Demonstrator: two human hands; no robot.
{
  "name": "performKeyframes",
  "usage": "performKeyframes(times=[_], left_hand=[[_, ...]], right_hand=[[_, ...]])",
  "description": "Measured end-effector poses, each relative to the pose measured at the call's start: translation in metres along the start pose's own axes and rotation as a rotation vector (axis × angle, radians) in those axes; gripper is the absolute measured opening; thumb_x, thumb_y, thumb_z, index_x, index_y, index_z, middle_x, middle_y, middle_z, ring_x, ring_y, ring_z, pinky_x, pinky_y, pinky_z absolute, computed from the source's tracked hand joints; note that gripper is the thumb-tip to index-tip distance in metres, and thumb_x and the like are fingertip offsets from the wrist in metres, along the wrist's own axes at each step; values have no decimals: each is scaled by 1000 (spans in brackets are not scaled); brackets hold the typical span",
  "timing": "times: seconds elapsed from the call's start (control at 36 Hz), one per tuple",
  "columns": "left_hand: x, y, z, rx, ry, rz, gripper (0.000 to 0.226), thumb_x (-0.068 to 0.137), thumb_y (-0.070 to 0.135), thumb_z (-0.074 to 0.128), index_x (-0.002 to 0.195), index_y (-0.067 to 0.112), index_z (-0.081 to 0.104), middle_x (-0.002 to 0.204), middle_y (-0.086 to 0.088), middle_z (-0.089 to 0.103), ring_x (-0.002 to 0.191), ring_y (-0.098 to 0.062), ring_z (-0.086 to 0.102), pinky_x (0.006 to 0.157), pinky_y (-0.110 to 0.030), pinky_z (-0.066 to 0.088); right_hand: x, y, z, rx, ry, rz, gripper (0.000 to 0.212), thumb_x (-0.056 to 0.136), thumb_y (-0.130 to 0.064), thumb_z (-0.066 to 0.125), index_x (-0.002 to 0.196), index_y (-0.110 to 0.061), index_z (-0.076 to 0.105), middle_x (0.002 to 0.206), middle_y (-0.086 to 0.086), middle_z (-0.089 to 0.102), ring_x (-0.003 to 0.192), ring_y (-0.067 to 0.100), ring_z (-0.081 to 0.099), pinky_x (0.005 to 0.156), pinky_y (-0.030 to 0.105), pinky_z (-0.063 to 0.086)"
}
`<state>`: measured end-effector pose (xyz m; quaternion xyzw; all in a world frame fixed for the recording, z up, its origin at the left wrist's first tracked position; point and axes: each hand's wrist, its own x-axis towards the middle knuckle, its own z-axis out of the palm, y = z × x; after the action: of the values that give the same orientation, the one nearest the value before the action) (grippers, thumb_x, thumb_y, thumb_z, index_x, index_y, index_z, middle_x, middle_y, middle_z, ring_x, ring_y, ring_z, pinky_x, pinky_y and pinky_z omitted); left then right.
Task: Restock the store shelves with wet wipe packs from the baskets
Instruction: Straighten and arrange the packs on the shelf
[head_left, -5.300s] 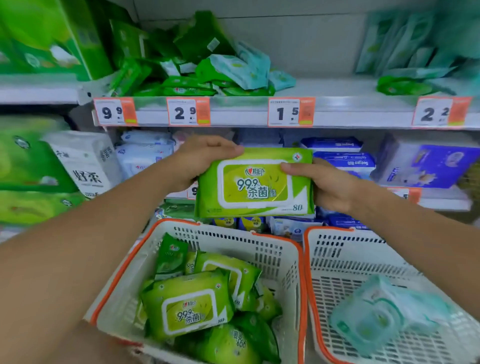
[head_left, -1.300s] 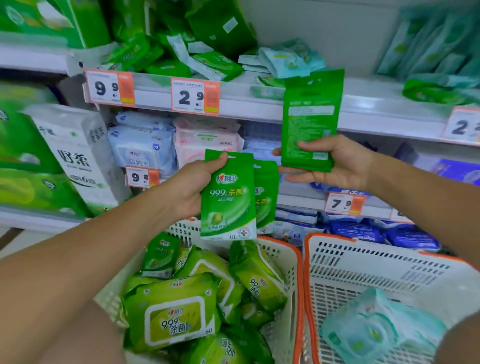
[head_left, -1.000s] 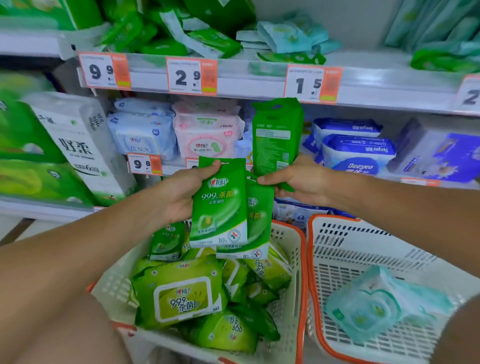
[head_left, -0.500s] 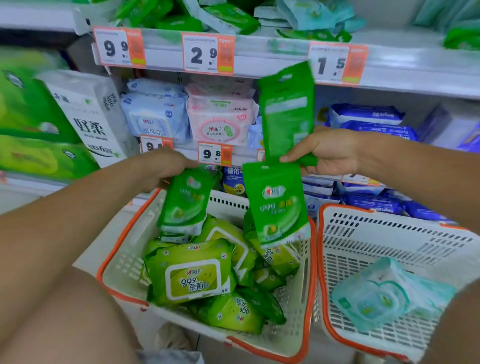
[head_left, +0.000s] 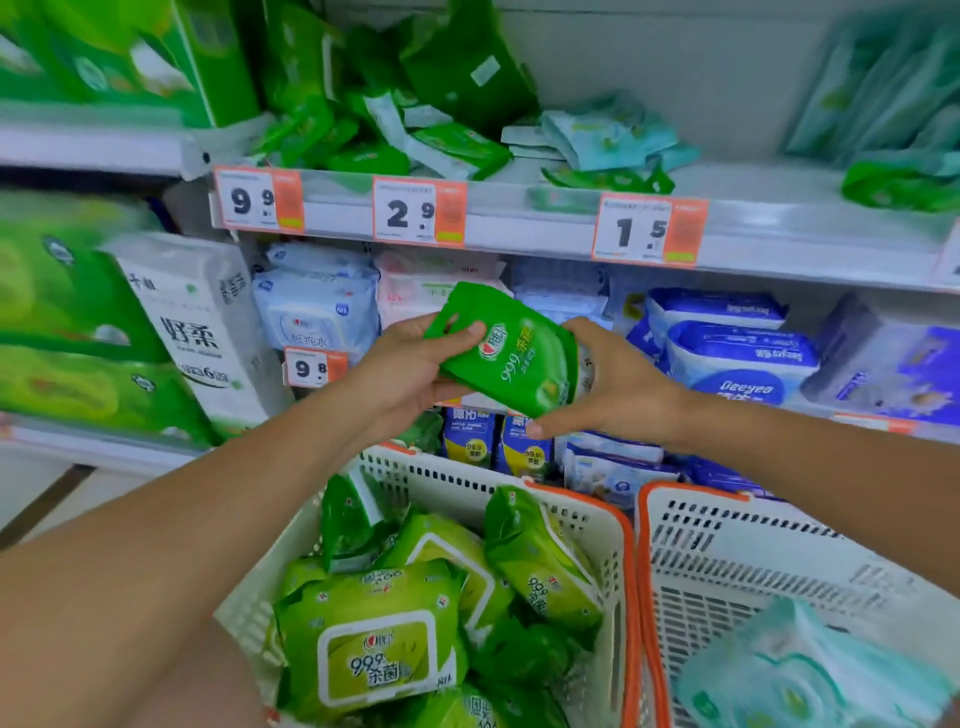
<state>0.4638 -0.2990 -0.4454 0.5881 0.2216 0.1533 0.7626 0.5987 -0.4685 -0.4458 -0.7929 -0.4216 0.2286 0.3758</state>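
Both hands hold a stack of small dark green wet wipe packs in front of the middle shelf. My left hand grips the stack's upper left end, thumb on top. My right hand curls round its lower right end. Below, the left basket, white with an orange rim, holds several light green wipe packs and smaller dark green ones. The right basket holds a pale teal pack. On the top shelf lie loose green packs and teal packs.
Price tags 9.9, 2.9 and 1.5 line the top shelf edge. White, pink and blue wipe packs fill the middle shelf. Green and white tissue bundles stand on the left. More teal packs lean at the top right.
Half a second ago each hand held separate small packs apart; now both hands have come together on one stack. The view has tilted up toward the top shelf.
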Motion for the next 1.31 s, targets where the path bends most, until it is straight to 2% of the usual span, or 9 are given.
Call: performKeyframes(times=[0.11, 0.22, 0.31, 0.53, 0.69, 0.92, 1.11, 1.22, 1.31], left_hand=[[4, 2, -5, 40, 2, -8, 10, 94, 16, 63, 102, 12, 68, 88, -4, 76, 79, -16, 72, 70, -31, 62], [4, 4, -9, 164, 5, -140, 19, 98, 25, 59, 105, 11, 69, 91, -6, 77, 80, -18, 74, 66, -30, 62], [1, 2, -20, 747, 33, -81, 13, 93, 21, 69, 99, 10, 74, 89, -5, 76, 84, -18, 71, 66, -21, 58], [27, 110, 0, 1312, 229, 911, 34, 92, 42, 58, 110, 16, 70, 102, -1, 73, 96, -18, 66, 84, -33, 52], [121, 162, -3, 1708, 237, 329, 63, 98, 54, 43, 149, 16, 39, 153, -17, 37, 140, -37, 37, 114, -45, 34], [171, 178, -14, 1326, 364, -65, 115, 77, 78, 57, 156, 6, 16, 159, -14, 29, 142, -34, 34, 114, -39, 33], [192, 175, -15, 1042, 569, 59, 76, 76, 29, 85, 135, -1, 46, 129, -16, 59, 116, -34, 59, 94, -40, 51], [187, 171, -10, 759, 303, -78, 6, 94, 6, 63, 91, 3, 60, 77, -9, 70, 64, -20, 68, 60, -34, 58], [181, 169, -6, 543, 98, -183, 26, 98, -6, 50, 76, 6, 59, 60, -4, 70, 46, -13, 65, 45, -26, 55]], right_hand=[[-4, 0, -14, 284, -177, 95, 34, 79, -5, 81, 107, -7, 62, 110, 21, 70, 86, 22, 71, 72, 41, 63], [-5, 4, -17, 342, -412, 189, 41, 84, -19, 75, 121, -4, 64, 112, 19, 72, 91, 26, 71, 72, 36, 63], [-3, 9, -7, 107, -577, 274, 39, 95, -22, 67, 127, -1, 58, 112, 25, 70, 88, 33, 73, 77, 40, 62], [41, -59, -91, -189, 418, -321, 7, 83, -15, 75, 89, -13, 71, 77, 2, 71, 60, 5, 64, 63, 26, 54], [94, -92, -150, -678, 319, 125, 50, 85, -55, 69, 120, -19, 62, 122, 5, 63, 108, 25, 62, 81, 26, 45], [160, -90, -141, -262, 25, 389, 106, 41, -57, 94, 128, -11, 55, 129, 8, 61, 115, 30, 60, 101, 48, 50], [196, -80, -119, 96, 403, -76, 79, 47, -12, 100, 116, -21, 61, 109, 1, 66, 91, 16, 66, 82, 29, 59], [204, -85, -123, 442, 439, -139, 85, 47, 6, 94, 122, -11, 57, 106, 6, 71, 91, 20, 71, 77, 34, 61], [202, -87, -127, 681, 247, -37, 59, 67, 15, 79, 121, 1, 60, 92, 9, 75, 76, 18, 74, 68, 31, 62]])
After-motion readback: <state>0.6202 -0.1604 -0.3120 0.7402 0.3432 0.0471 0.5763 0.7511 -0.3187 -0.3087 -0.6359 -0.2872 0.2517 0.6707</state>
